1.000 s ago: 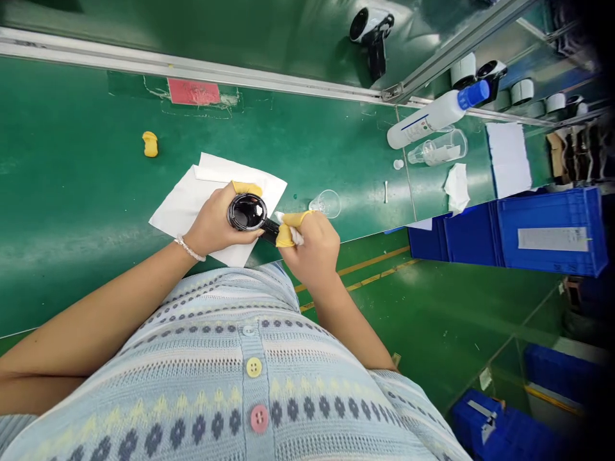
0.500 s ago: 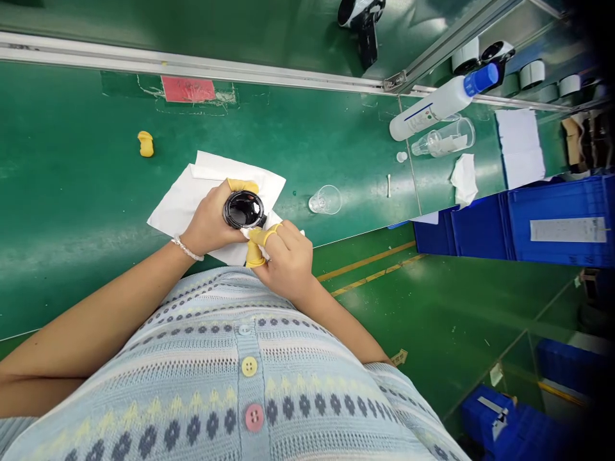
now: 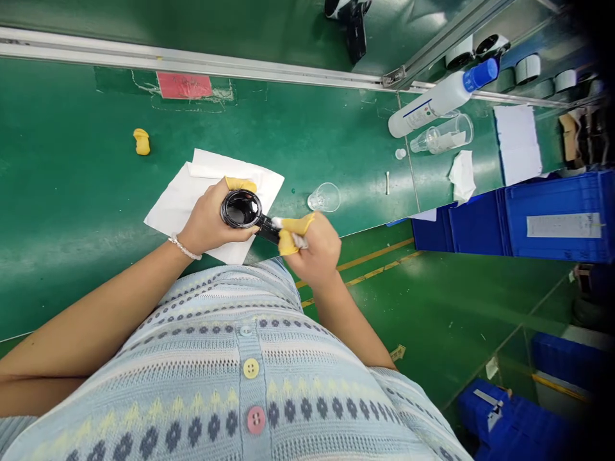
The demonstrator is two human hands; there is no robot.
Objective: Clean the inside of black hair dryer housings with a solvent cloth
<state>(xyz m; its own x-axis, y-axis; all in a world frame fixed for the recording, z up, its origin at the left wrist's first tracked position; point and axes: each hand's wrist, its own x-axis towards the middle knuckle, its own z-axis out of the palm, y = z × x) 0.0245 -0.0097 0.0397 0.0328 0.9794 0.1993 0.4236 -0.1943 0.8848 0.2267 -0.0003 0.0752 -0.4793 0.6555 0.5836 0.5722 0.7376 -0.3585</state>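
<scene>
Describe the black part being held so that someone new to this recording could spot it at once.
On the green table, find the spread white sheet. Over it, the left hand holds the black part, its round mouth open towards the camera and its handle pointing to the right hand. Glossy black sets it apart from that sheet and the clear cup.

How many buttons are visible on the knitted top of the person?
3. Down the front of the knitted top: a pale blue button highest in the picture, a yellow button below it, and a pink button lowest. More may be out of view.
</scene>
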